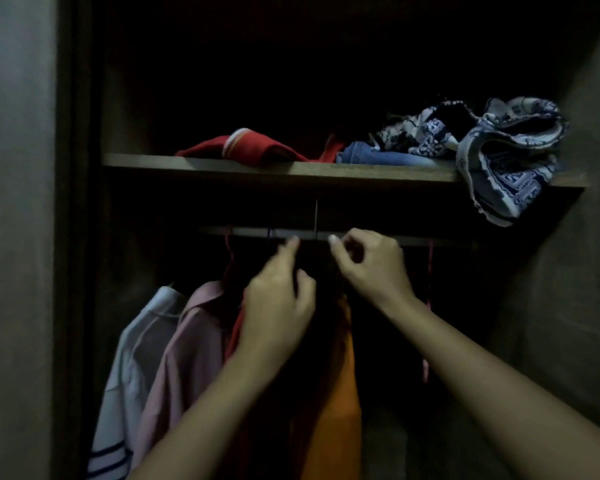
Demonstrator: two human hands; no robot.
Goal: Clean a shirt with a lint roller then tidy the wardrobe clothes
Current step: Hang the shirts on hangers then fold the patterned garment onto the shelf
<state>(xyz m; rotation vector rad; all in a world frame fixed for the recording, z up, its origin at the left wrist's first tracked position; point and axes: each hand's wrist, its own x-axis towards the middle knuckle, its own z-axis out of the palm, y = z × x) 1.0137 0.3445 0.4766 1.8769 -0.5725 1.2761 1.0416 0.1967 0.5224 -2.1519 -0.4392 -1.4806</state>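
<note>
— Well, where are the clothes?
— Lower middle of the frame, hanging under the rail [416, 241]: white shirt [136, 348], pink shirt [191, 341], orange garment [340, 410].
— Your hands?
— I see my left hand [281, 299] and right hand [371, 268] close together just below the rail, fingers curled. It's too dark to tell if they grip anything.
— Above?
— A red garment [250, 148], jeans [378, 156] and patterned cloth [506, 157] on the shelf [222, 166].

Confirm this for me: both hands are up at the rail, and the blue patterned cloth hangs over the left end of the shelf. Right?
Not quite. The head view shows the blue patterned cloth hanging over the right end of the shelf, not the left. The left hand and right hand are indeed up at the rail.
</note>
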